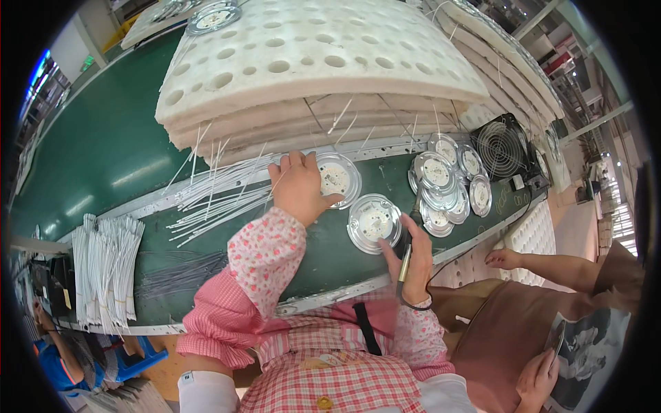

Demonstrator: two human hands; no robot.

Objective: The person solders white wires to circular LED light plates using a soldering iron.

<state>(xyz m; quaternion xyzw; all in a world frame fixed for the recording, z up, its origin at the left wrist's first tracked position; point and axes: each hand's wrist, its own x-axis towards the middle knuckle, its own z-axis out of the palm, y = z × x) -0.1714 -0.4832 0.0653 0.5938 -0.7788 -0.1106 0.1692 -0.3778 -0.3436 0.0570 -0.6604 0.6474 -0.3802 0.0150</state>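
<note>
Held in the right hand [415, 270], a slim brass-and-black pen-shaped tool [405, 263] lies along the inside of the fingers, with a thin dark cable at the wrist. From the head view, that forearm comes up from the lower edge, with thumb and forefinger apart at the rim of a round, silver-rimmed disc with a pale centre [374, 224], lying on the dark green workbench [323, 256].

Left forearm, in a pink checked and floral sleeve [267, 251], angles up to the left hand [297, 191], which is palm down with its fingers bent and thumb stretched right to the edge of a second silver-rimmed disc [336, 177]. Whether it grips anything cannot be told, as its palm is hidden. Loose white wires [227, 206] lie just beside it.

The tool's tip is hard to make out, and the left hand covers part of the second disc.
</note>
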